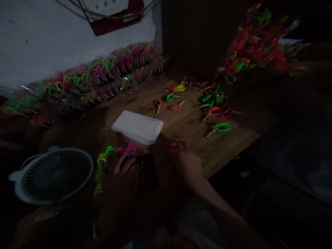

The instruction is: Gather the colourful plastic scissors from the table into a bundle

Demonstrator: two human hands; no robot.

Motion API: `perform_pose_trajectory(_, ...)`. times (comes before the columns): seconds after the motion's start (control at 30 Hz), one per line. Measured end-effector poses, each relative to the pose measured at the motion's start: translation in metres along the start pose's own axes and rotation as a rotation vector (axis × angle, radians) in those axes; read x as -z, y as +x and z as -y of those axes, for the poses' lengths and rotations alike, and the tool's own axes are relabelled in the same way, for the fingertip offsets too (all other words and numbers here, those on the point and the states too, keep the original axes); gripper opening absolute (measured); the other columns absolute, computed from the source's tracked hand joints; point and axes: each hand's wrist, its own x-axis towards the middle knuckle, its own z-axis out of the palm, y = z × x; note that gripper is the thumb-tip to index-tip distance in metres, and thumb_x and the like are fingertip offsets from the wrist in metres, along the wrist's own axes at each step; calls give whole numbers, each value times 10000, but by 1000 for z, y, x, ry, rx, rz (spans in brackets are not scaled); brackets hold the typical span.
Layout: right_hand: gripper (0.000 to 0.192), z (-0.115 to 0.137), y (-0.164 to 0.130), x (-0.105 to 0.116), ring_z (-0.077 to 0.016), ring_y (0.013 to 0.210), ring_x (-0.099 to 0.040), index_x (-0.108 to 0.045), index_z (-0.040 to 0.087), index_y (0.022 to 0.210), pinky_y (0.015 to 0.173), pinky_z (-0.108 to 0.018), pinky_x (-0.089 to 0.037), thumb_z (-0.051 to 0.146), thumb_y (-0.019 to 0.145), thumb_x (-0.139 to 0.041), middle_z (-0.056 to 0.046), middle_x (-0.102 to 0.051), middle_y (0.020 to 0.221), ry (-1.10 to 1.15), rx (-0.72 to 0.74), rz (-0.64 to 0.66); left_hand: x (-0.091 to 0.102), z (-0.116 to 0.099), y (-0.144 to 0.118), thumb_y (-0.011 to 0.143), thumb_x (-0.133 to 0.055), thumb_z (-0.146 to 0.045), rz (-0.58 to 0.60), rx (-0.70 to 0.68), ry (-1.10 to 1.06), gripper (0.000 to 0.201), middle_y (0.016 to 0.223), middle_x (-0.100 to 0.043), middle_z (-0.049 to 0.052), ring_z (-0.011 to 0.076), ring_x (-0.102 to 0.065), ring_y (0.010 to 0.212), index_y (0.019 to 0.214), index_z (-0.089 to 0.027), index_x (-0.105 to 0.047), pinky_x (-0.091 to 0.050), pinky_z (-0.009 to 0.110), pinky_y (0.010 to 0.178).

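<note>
Toys sorted in dim light at the tabletop (186, 126).
From the left: a fan (53, 174), then the left hand (121, 178) clenched round a row of toys (114, 155); the bag stack (137, 126) lies just behind; the right hand (185, 162) pinches a small orange piece (173, 144).

Left hand (121, 178) curled closed; right hand (185, 162) pinching.

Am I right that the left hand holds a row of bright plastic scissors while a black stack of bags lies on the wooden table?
Not quite: in the head view the stack of bags is white, not black. The rest stands: the left hand holds a row of bright plastic scissors, and the stack lies on the wooden table.
</note>
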Motion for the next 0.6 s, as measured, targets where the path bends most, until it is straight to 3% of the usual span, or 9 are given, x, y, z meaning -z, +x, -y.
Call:
perform_pose_trajectory(0.07, 286, -20, 4, 8, -332, 1023, -620, -636, 75, 1131, 670, -332, -506, 191, 940, -458, -219, -612, 1134, -215, -96, 5, -2, 1, -4, 913, -462, -161, -11, 22, -24, 179, 1069, -687, 64, 280, -489, 1190, 952, -156, -637, -380, 482, 1044)
perform_pose_trajectory(0.17, 266, -35, 7, 9, -304, 932, -664, -654, 80, 1057, 638, -313, -491, 99, 920, -427, -206, -649, 1043, -204, -96, 95, -2, 6, -6, 939, -458, -194, -35, 47, -81, 195, 1082, -684, 59, 252, -503, 1186, 1018, -164, -634, -391, 435, 1030)
perform_pose_trajectory(0.27, 232, -28, 2, 1, -247, 826, -691, -630, 114, 1075, 655, -298, -488, 97, 907, -471, -156, -701, 965, 188, -19, 163, 3, 10, -6, 974, -383, -251, -147, 148, -217, 305, 1232, -630, 79, 242, -473, 1267, 1188, -179, -589, -359, 448, 1082)
perform_pose_trajectory(0.37, 288, -2, -11, -14, -201, 880, -687, -617, 167, 1100, 734, -271, -509, 105, 820, -583, -82, -730, 998, 842, 170, 241, 13, 11, -8, 983, -365, -267, -299, 369, -278, 323, 1264, -604, 61, 199, -509, 1235, 1220, -218, -579, -389, 398, 1064)
perform_pose_trajectory(0.43, 336, 19, -22, -27, -196, 930, -681, -634, 193, 1109, 791, -284, -525, 141, 777, -628, -49, -732, 1055, 1147, 233, 345, 19, 11, -9, 980, -386, -262, -300, 418, -234, 305, 1240, -618, 44, 183, -532, 1193, 1203, -233, -591, -399, 374, 1044)
perform_pose_trajectory(0.5, 295, 36, -33, -41, -213, 915, -683, -678, 195, 1046, 797, -312, -535, 210, 752, -674, -36, -743, 1022, 1243, 216, 418, 20, 11, -12, 976, -392, -257, -262, 362, -208, 296, 1216, -629, 54, 185, -538, 1174, 1191, -214, -592, -398, 373, 1038)
perform_pose_trajectory(0.6, 289, 53, -47, -60, -223, 829, -681, -683, 176, 982, 740, -320, -543, 324, 736, -714, -41, -744, 932, 1241, 161, 362, 13, 14, -16, 974, -395, -259, -232, 279, -213, 282, 1192, -641, 65, 188, -540, 1165, 1172, -194, -585, -390, 379, 1043)
